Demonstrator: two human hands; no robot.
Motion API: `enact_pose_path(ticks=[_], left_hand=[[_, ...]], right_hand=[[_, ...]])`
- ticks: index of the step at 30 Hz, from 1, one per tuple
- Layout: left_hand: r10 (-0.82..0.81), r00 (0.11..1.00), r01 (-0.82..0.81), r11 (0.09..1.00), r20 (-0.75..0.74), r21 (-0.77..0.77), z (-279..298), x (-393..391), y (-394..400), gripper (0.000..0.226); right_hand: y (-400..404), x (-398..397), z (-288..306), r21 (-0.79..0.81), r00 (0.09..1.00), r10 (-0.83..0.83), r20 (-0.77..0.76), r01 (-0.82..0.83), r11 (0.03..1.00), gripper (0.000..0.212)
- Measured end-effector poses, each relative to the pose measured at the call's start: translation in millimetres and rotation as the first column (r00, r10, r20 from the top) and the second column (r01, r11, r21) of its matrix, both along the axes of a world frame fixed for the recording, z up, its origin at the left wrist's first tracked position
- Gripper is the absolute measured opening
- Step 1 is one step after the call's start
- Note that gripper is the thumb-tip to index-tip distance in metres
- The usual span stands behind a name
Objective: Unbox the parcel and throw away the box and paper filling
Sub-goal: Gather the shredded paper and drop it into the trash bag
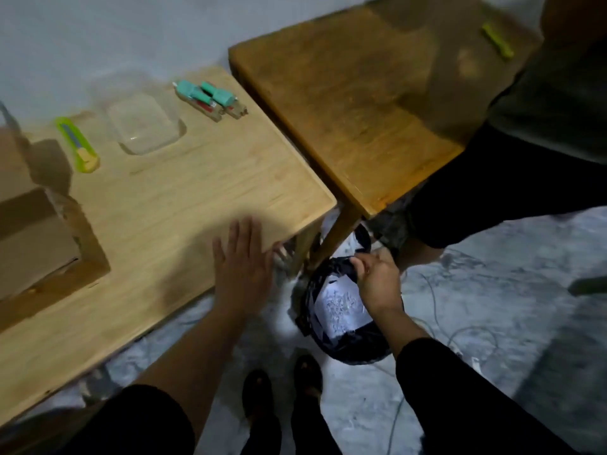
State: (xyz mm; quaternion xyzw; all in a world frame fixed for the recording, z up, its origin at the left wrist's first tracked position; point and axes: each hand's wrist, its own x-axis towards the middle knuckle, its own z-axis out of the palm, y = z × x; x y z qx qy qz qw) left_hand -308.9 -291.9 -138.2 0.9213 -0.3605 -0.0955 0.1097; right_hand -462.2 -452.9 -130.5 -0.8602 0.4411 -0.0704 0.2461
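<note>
Beside the table [184, 205], the right hand [377, 284] is gripping the soft bin bag's [345, 343] rim; the left hand [241, 270] is hovering open. The box [33, 238], probably light and stiff, suits an edge hold.

Box [29, 231] left on table [170, 205]; bin [348, 343] below table's right corner

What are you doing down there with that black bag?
A person is clearing up after opening a parcel. The right hand grips the rim of the black bin bag on the floor, with white paper inside. The left hand lies flat and open on the table edge. The cardboard box sits on the table, not yet thrown away, near a green cutter and a clear tub.
</note>
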Motion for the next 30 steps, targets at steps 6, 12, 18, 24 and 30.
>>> enact_pose_path(ticks=[6,12,18,24,30], left_hand=[[-0.005,0.999,0.004,1.0,0.036,0.005,-7.1,-0.7,-0.7,0.063],[-0.013,0.999,0.013,1.0,0.044,0.019,-5.9,-0.2,-0.6,0.063],[-0.042,0.999,0.041,0.997,0.024,0.059,3.0,-0.5,1.4,0.062],[0.031,0.995,-0.019,0.993,-0.098,0.119,32.2,0.4,-11.2,0.065],[0.159,0.981,-0.149,0.984,-0.113,0.092,80.1,0.7,-12.2,0.046]], right_hand=[[-18.6,-32.7,-16.1,0.026,0.961,0.01,-0.277,-0.003,1.0,0.038],[-29.8,-38.9,-25.1,0.213,0.865,0.165,-0.474,-0.069,0.975,0.054],[-30.7,-25.8,-10.5,0.292,0.841,0.238,-0.486,-0.1,0.951,0.054],[-24.7,10.7,34.1,0.225,0.825,0.339,-0.452,-0.262,0.939,0.059],[-12.8,59.4,102.9,0.095,0.795,0.467,-0.387,-0.47,0.878,0.057]])
